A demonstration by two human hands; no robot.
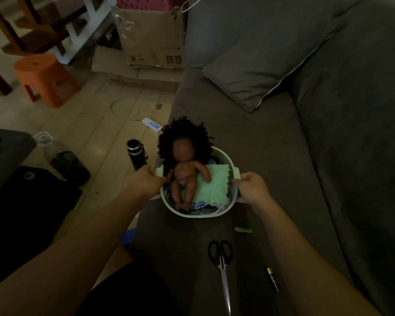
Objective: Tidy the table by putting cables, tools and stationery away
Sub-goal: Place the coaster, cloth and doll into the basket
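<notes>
Left hand (146,181) and right hand (251,188), fingers curled, grip opposite handles of the basin (192,214) holding a doll (183,174); scissors (222,265), pen (273,279) and marker (243,229) lie on the sofa (283,167), nearer the person than the basin, apparently yet to be stowed.

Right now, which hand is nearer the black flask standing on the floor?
Left. The left hand grips one handle of the green basin, just beside the flask at the edge of the sofa; the right hand grips the opposite handle, across the basin from it.
</notes>
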